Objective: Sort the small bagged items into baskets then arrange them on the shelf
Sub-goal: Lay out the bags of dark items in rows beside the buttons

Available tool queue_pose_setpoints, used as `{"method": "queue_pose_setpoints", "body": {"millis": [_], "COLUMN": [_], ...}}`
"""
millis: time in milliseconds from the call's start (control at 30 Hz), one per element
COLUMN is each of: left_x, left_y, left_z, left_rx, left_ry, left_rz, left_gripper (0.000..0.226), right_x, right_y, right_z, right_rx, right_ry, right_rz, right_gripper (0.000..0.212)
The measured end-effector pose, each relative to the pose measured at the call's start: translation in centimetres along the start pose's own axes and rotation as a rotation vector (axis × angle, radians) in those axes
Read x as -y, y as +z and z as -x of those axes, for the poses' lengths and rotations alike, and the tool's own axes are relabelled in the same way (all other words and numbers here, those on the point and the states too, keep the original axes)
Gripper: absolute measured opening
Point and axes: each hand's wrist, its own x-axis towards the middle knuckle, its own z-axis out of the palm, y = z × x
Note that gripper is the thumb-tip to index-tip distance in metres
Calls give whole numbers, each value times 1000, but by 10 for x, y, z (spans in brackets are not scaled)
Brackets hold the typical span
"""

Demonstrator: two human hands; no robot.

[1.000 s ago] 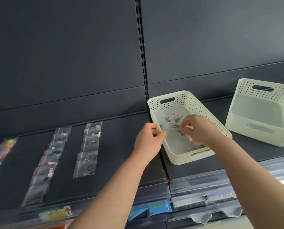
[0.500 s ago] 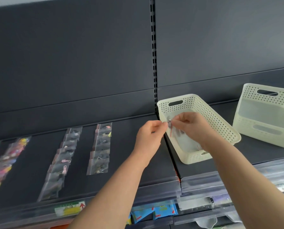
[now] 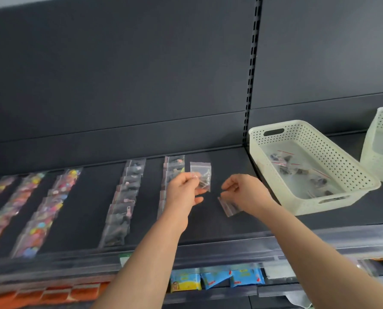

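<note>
My left hand [image 3: 182, 190] pinches a small clear zip bag [image 3: 202, 175] with a red seal line, held upright over the dark shelf [image 3: 208, 224]. My right hand [image 3: 245, 191] holds another small clear bag [image 3: 228, 206] that hangs below its fingers. Both hands hover left of the white perforated basket [image 3: 333, 161], which has several more bagged dark items [image 3: 302, 172] in it. Rows of small bags lie on the shelf: a row of dark pieces [image 3: 124, 204] and a shorter row [image 3: 171, 170] partly hidden behind my left hand.
Rows of colourful bagged items [image 3: 43, 212] lie at the shelf's left. A second white basket [image 3: 382, 148] stands at the right edge. A clear front rail [image 3: 208, 250] runs along the shelf edge, with blue and yellow packets [image 3: 217, 278] on the shelf below.
Both hands moved out of the basket and to the left over the shelf. The bags they held together are now split, one in each hand. The view shifted left.
</note>
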Motion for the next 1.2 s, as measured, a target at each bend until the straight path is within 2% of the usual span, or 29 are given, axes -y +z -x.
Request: {"method": "queue_pose_setpoints", "body": {"millis": [100,167,267,400,467,533,600,733,833,1000,1100,1200], "left_x": [2,3,3,5,8,11,12,22,31,45,49,52], "left_y": [-15,-23,-38,-63,-75,-83,-90,-103,-114,-122,-122,-123], "left_z": [-1,-1,-1,-1,-1,0,2,4,4,0,-2,-5], "left_rx": [31,65,93,81,79,62,44,33,27,2,-5,-4], "left_ry": [-17,-29,-47,-7,11,-6,-37,-78,-32,61,98,156], "left_rz": [66,92,-32,-180,-188,-144,-93,-142,-333,-681,-778,-897], "left_gripper": [17,18,17,4,5,6,8,13,14,11,19,13], "right_x": [15,28,39,49,55,61,65,67,65,64,64,67], "right_y": [9,17,26,35,39,43,50,69,78,90,99,104], "right_z": [1,4,6,7,8,11,15,23,27,31,34,36], "right_rx": [104,129,73,182,188,245,283,128,33,-14,-70,-134], "right_ry": [-57,-55,-17,-41,5,73,98,124,102,47,48,64], "right_rz": [-210,-449,-554,-398,-596,-828,-914,-804,-632,-312,-246,-229], "right_gripper": [34,25,4,9,9,19,29,33,34,43,46,48]}}
